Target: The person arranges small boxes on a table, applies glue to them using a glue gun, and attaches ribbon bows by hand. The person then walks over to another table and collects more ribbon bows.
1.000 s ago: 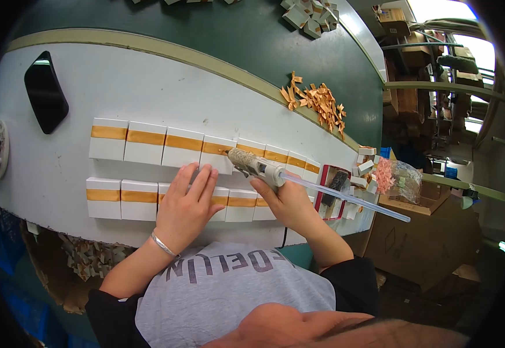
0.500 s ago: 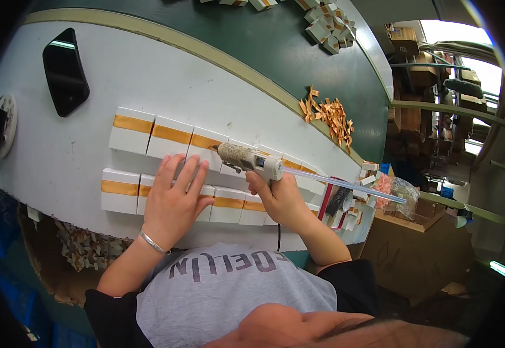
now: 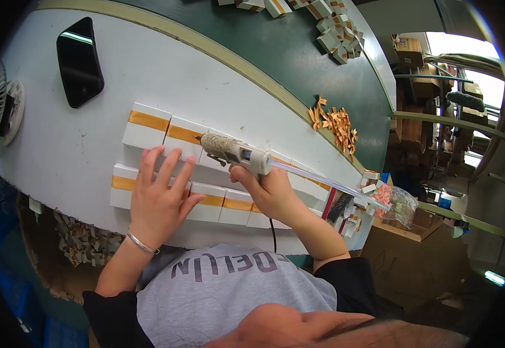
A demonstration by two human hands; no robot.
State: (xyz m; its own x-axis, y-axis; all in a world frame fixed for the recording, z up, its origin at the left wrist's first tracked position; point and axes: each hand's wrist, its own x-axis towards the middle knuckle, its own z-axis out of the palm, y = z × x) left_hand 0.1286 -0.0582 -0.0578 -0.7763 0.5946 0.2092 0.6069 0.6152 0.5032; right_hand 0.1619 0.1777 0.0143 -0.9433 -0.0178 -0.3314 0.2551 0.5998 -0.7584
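My right hand (image 3: pixel 270 194) is wrapped round the handle of a glue gun (image 3: pixel 235 152), a long clear glue stick (image 3: pixel 333 184) jutting from its back end. The gun's nozzle points left, at the gold ribbon (image 3: pixel 183 132) on the second white box of the upper row. Two rows of small white boxes (image 3: pixel 143 136), each banded with gold ribbon, lie in front of me. My left hand (image 3: pixel 158 206) rests with fingers spread over the lower row, fingertips near the upper row's front edge. It hides parts of several lower boxes (image 3: pixel 207 203).
A black phone (image 3: pixel 80 64) lies at the upper left, beside a small white fan (image 3: pixel 10 113). Gold ribbon bows (image 3: pixel 339 129) are heaped by the table's raised edge. More boxes (image 3: pixel 338 32) sit on the green surface. A power cord (image 3: pixel 274 235) hangs below the gun. Cardboard boxes (image 3: pixel 415 261) stand at right.
My right hand has moved the glue gun left, from the third upper box to the second. My left hand has shifted slightly left and down. The whole view has also shifted a little.
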